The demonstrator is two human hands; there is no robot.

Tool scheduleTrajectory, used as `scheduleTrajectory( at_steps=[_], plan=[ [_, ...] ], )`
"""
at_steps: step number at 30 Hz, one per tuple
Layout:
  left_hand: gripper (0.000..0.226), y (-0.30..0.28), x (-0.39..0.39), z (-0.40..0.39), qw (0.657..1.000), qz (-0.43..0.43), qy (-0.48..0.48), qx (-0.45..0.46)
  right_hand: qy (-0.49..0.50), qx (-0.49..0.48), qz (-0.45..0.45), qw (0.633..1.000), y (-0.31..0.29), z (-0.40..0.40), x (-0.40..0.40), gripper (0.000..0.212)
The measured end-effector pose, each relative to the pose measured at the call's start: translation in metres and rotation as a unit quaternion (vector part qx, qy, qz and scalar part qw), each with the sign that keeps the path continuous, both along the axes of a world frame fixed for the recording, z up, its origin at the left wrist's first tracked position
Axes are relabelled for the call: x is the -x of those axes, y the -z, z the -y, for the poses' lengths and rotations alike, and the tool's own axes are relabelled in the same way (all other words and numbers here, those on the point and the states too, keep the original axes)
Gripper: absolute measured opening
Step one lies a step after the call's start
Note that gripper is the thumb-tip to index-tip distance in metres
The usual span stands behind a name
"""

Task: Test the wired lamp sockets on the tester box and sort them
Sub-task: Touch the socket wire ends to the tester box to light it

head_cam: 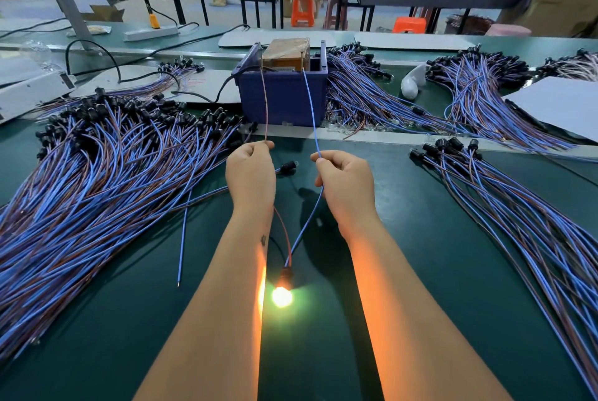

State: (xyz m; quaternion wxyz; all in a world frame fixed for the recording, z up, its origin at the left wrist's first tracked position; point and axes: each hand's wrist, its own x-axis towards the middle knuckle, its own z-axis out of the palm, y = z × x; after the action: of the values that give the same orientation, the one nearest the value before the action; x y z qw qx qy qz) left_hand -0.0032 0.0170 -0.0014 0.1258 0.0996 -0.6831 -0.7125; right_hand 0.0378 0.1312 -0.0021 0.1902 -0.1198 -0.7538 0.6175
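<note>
The tester box (284, 59) sits in a blue bin (281, 99) at the middle of the green table. My left hand (250, 175) pinches the socket's brown wire (266, 103), whose end reaches up to the box. My right hand (344, 187) pinches its blue wire (311, 109), which also touches the box. Both wires run down between my forearms to a black lamp socket (285, 277) on the table. Its bulb (281, 297) glows bright yellow.
A large heap of wired sockets (97, 174) covers the left of the table, and a smaller fan of them (517, 206) lies at the right. More bundles (372, 93) lie behind the bin. One loose socket (288, 167) rests between my hands. White sheets (559, 103) lie far right.
</note>
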Motion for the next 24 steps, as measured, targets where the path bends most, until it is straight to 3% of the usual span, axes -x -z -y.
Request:
scheduleTrajectory(
  at_steps=[10,20,24],
  plan=[
    [0.026,-0.003,-0.004,0.002,1.0,0.008,0.005,0.006,-0.004,0.001,-0.011,1.0,-0.002,0.001,-0.004,0.022],
    [0.014,-0.012,-0.015,-0.009,0.988,-0.009,0.156,-0.014,-0.095,-0.078,-0.026,0.992,-0.005,0.011,-0.006,0.016],
    [0.013,-0.015,-0.014,-0.004,0.986,-0.013,0.141,-0.089,-0.195,0.045,0.022,0.98,-0.008,0.002,-0.008,0.012]
  ],
)
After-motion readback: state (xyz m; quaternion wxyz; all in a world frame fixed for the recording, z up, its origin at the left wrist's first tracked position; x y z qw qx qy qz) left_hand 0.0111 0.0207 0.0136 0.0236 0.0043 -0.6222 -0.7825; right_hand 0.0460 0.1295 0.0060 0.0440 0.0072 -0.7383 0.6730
